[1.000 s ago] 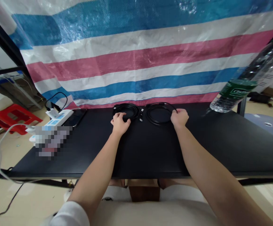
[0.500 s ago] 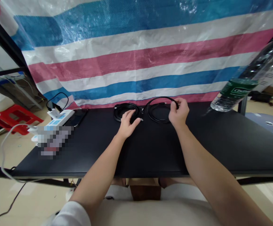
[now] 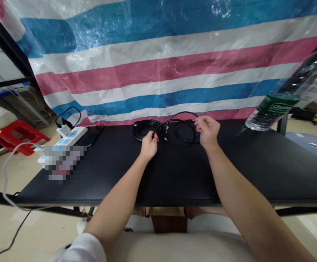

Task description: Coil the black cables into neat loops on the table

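Note:
Two coils of black cable lie at the far edge of the black table (image 3: 175, 174). My right hand (image 3: 207, 131) grips the right coil (image 3: 182, 133) at its right side and lifts it partly off the table. My left hand (image 3: 149, 145) pinches a loose end of that same cable, which arcs from the fingers up over the coil. The left coil (image 3: 143, 129) rests flat just behind my left hand, untouched.
A dark phone (image 3: 90, 135) and a white power strip (image 3: 68, 136) with cords sit at the table's far left. A clear water bottle (image 3: 284, 94) with a green label looms at the right. A striped tarp (image 3: 158, 62) hangs behind; a red stool (image 3: 16, 134) stands at left.
My left hand left the left coil, moved right and pinched the right cable's end. My right hand lifted the right coil, which has loosened as one strand pulls out.

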Tool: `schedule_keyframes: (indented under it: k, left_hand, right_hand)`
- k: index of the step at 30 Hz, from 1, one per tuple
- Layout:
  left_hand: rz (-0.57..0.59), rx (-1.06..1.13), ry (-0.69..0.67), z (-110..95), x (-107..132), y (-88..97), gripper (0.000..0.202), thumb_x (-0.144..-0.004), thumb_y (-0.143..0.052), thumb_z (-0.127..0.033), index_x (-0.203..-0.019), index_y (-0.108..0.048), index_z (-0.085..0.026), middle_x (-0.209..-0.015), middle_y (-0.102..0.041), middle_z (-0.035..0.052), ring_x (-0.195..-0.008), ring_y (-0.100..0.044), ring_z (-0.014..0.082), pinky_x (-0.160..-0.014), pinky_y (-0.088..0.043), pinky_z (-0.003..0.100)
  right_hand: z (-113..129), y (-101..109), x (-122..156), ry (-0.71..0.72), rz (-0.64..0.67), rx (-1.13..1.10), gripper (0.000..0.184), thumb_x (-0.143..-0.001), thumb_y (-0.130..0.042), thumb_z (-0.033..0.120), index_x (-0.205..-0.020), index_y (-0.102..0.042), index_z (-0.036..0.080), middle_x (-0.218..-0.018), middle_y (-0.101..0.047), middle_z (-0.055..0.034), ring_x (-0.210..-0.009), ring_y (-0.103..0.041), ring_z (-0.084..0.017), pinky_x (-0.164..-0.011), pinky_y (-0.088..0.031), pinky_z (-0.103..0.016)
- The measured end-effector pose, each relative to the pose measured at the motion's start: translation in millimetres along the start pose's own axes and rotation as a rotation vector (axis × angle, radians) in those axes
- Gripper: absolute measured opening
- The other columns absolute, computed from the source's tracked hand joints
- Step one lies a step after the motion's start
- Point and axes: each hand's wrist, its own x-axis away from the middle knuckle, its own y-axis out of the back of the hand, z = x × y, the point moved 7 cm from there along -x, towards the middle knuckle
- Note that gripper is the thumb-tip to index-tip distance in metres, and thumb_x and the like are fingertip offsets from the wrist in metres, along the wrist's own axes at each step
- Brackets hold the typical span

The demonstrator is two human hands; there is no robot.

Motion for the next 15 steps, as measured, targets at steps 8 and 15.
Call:
schedule_keyframes:
  k: [8,15]
  left_hand:
    - [-0.099,0.842,0.253,-3,-1,36.2,0.056,-0.086,-0.034,-0.057,-0.044,-0.022,-0.022,-0.041,-0.018,-0.0058,-0.033,-0.018,0.0063,-0.035,-0.023,0.022]
    - [-0.067,0.997,0.268,-2,2,53.6,0.064,-0.086,-0.028,-0.070,-0.045,-0.019,-0.021,-0.041,-0.016,-0.0063,-0.032,-0.015,0.0058,-0.034,-0.022,0.022]
  right_hand:
    - [-48,67,-21,-0.417,-0.282,-0.291,0.036,-0.087,-0.025,0.044,-0.063,-0.041,0.024,-0.053,-0.037,0.0028,-0.041,-0.034,-0.011,-0.037,-0.026,-0.022]
    - [-62,45,-12,-0.428,-0.048,0.209,0.010,-0.067,-0.061,0.029,-0.066,-0.055,0.021,-0.057,-0.054,0.0011,-0.053,-0.053,-0.016,-0.046,-0.041,-0.027]
